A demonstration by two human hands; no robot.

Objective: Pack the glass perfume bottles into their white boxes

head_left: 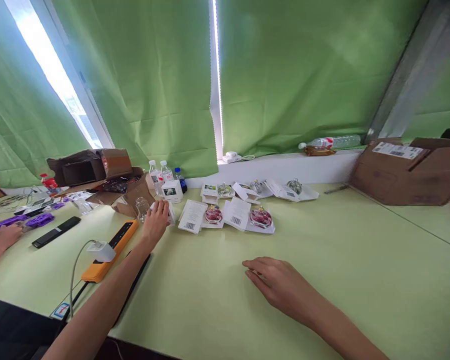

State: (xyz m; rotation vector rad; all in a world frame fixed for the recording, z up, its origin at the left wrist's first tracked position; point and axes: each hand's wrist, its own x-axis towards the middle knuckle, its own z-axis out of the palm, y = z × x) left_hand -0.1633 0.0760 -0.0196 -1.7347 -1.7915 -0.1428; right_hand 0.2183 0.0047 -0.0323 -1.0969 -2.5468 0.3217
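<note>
While the left hand [156, 223] stood with its fingers spread against a small white carton [170, 212], the right hand [279, 286] was open and palm-down over the pale green table [360, 280], its fingers lightly curved and holding nothing. Whether the left hand gripped the carton or only touched it could not be told. The carton sat at the left fingertips, its long axis hidden by the hand, and lay well up and to the left of the right hand — the left was plainly the nearer. A clear glass bottle [142, 208] stood just left of the left hand. Two pink perfume bottles [213, 215] lay on white leaflets [192, 216] to the carton's right. Past an orange power strip [108, 250], a co-worker's hand [2, 236] lay near purple plastic parts [40, 220].
</note>
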